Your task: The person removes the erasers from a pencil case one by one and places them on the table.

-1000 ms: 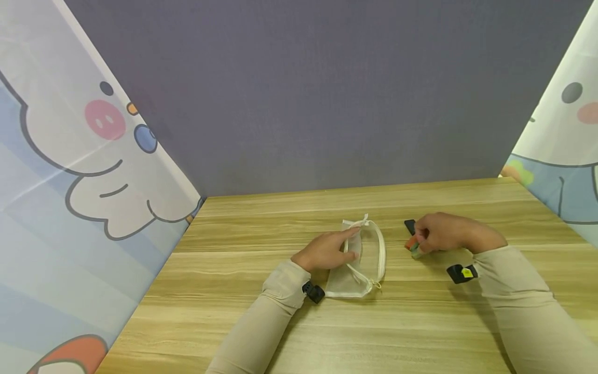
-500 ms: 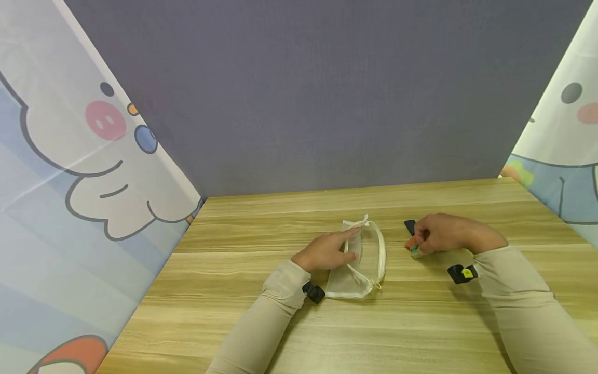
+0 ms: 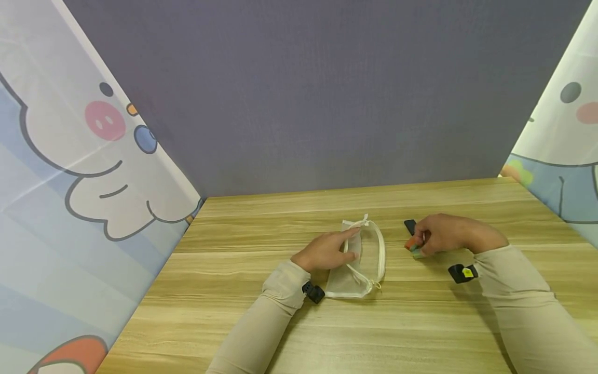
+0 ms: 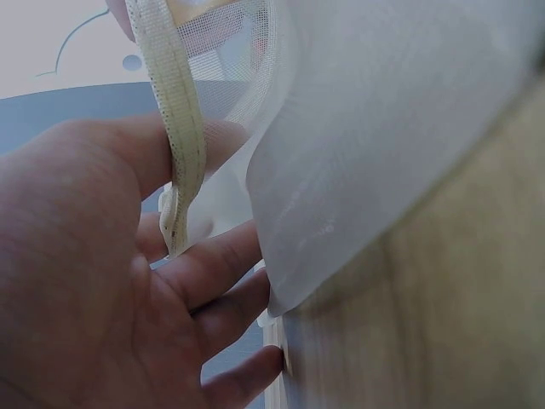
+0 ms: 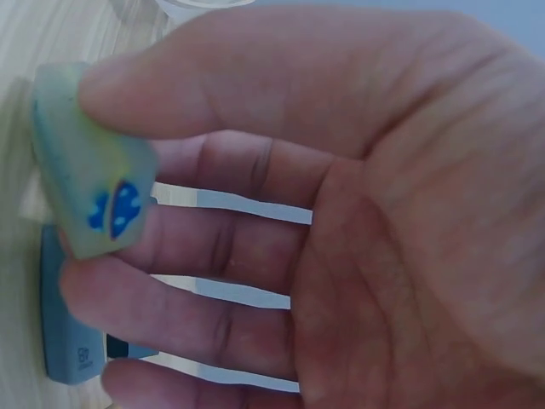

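Observation:
A white mesh zip pouch (image 3: 337,283) lies on the table, its mouth spread wide. My left hand (image 3: 322,252) is at the mouth, thumb and index finger stretched apart over the near zip edge. In the left wrist view the zip band (image 4: 180,128) crosses the fingers, and one fingertip shows through the mesh. My right hand (image 3: 439,234) pinches a small pale green block (image 5: 94,162) with a blue butterfly print between thumb and fingers, low over the table. Right by these fingers are an orange-red block (image 3: 410,242) and a dark bar (image 3: 409,225), partly covered by the hand.
A grey partition (image 3: 327,98) stands along the back edge of the wooden table (image 3: 261,228). Cartoon-printed curtains (image 3: 56,156) hang at both sides. Black wrist cameras (image 3: 314,292) sit on both sleeves.
The right fingers and the pale green block have shifted very slightly. The left hand and the pouch have stayed in place.

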`<state>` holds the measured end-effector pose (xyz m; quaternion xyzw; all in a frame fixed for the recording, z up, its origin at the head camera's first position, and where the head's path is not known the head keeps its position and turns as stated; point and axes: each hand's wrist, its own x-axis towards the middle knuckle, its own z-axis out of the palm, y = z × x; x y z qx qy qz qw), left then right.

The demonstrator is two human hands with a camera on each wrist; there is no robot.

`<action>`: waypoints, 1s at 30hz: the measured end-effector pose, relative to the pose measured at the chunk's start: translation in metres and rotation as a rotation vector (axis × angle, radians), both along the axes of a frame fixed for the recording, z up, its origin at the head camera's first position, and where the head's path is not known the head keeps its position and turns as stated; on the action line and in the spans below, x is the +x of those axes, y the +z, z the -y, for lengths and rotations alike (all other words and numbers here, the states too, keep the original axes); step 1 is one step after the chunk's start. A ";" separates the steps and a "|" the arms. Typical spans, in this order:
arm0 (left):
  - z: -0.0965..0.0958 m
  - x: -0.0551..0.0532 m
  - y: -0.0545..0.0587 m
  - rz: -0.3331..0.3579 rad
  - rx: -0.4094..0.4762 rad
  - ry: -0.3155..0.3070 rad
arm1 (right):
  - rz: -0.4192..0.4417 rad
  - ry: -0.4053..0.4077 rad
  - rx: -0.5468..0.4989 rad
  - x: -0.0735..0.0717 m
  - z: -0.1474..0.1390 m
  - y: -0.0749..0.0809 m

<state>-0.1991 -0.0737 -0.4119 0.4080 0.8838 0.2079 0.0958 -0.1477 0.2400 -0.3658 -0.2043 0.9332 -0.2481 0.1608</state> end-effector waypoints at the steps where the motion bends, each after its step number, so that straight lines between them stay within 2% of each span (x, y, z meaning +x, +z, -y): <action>1: 0.000 0.000 0.000 -0.001 0.000 0.000 | 0.006 -0.001 0.003 0.000 0.000 0.000; 14: 0.000 0.001 0.001 -0.017 0.010 0.003 | 0.068 -0.054 0.043 0.002 0.004 0.002; 21: -0.001 0.000 0.000 -0.022 0.012 -0.001 | 0.089 -0.067 0.022 0.002 0.004 0.001; 30: -0.002 0.000 -0.001 -0.031 0.002 0.001 | -0.021 -0.092 0.038 -0.001 0.006 0.003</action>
